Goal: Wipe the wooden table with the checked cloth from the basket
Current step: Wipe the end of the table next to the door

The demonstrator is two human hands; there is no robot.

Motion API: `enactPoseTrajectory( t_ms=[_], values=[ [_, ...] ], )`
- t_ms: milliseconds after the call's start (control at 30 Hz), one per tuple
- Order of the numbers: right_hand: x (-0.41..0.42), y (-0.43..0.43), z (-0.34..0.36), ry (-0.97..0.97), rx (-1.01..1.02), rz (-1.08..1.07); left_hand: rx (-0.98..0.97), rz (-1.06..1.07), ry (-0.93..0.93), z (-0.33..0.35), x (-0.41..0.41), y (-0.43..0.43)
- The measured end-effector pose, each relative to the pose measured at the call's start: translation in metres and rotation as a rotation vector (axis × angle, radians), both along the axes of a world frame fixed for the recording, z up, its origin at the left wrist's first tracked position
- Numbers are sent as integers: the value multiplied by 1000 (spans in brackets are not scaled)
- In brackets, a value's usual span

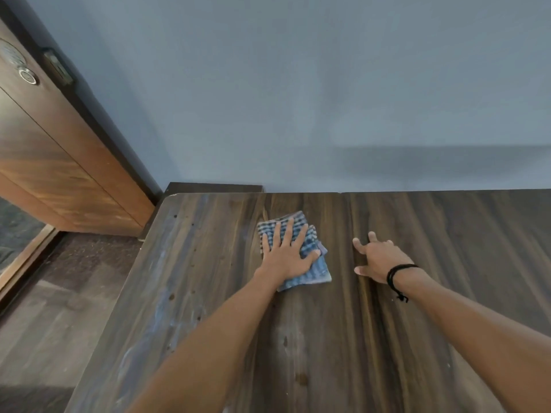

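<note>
Checked cloth (316,271) lies folded on the wooden table (417,338) towards its far left corner. It is pressed flat under the left hand (285,255), whose arm is outstretched and whose fingers are straight and spread. The right hand (379,258), with a black cord (394,277) at its wrist, holds nothing and rests nearby, its fingers splayed and apparently propped on their tips.

I count one checked cloth (316,269), one worktop (417,338), one left hand (284,257), one right hand (378,260), one black wristband (393,274) and one door (59,162).

left hand (286,254): palm down, fingers straight, spread | right hand (378,257): fingers splayed, forearm outstretched
</note>
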State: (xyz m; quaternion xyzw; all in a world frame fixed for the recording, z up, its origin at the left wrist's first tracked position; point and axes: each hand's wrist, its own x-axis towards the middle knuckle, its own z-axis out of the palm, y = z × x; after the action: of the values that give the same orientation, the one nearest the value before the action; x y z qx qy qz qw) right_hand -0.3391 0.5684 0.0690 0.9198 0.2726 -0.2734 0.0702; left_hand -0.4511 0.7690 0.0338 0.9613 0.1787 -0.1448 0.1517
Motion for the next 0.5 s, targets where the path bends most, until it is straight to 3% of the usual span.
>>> enactPoseTrajectory(
  t_ms=[133,300,433,500],
  values=[
    [-2,0,3,-11,39,43,21,-225,-64,-10,-83,-39],
    [-8,-9,3,9,9,64,20,98,36,2,-29,8],
    [-12,-12,1,16,13,82,49,-164,-68,-17,-86,-44],
    [-10,-8,3,36,30,68,33,-196,-71,-17,-84,-36]
  ],
)
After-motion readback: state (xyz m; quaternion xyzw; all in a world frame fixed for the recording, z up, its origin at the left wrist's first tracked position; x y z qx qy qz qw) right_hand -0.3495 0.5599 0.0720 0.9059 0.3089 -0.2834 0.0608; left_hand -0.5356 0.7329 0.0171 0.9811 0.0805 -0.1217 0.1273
